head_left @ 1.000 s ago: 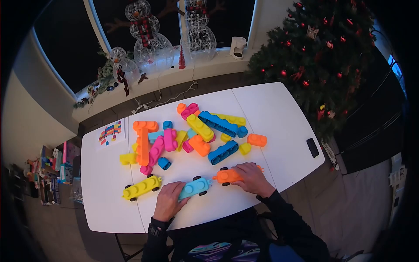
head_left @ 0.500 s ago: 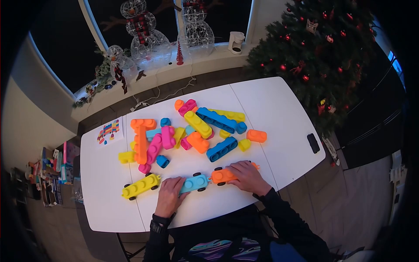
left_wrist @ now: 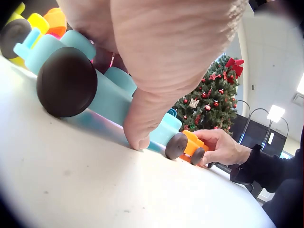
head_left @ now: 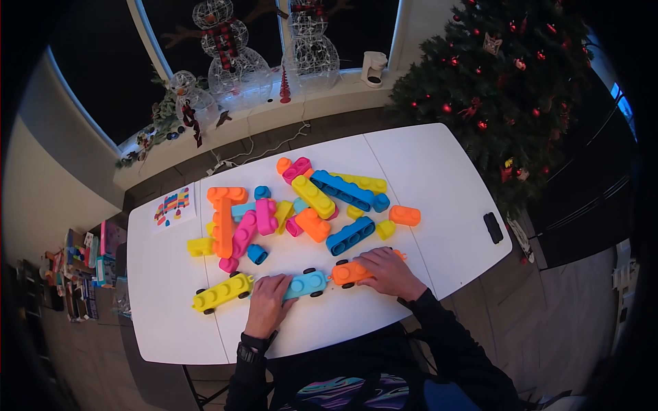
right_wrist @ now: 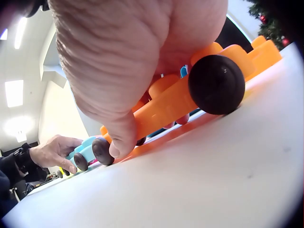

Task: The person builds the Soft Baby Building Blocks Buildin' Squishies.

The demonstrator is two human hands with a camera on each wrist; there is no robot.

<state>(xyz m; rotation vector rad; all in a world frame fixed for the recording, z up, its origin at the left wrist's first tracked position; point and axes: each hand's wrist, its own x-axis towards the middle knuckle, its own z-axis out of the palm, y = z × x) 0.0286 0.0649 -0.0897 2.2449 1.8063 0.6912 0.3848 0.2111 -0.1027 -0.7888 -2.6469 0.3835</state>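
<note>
Three wheeled block cars stand in a row near the table's front edge. The left hand [head_left: 267, 306] grips the light blue car [head_left: 308, 283] at its left part; in the left wrist view its thumb lies along the side of the light blue car [left_wrist: 111, 97], tip at the table. The right hand [head_left: 392, 273] holds the orange car [head_left: 347, 272] from above, thumb on its near side in the right wrist view, where the orange car [right_wrist: 164, 107] has black wheels. The light blue and orange cars meet end to end. Left of them is the yellow car [head_left: 223, 292], close to the left hand.
Behind the cars lies a pile of loose blocks, among them a long blue block [head_left: 343, 191], a blue block [head_left: 350, 236] and an orange block [head_left: 404, 216]. A printed picture sheet [head_left: 173, 207] lies at the back left, a black object [head_left: 492, 228] at the right edge.
The orange car has shifted slightly left with the right hand, its end now up against the light blue car. The left hand keeps its grip on the light blue car.
</note>
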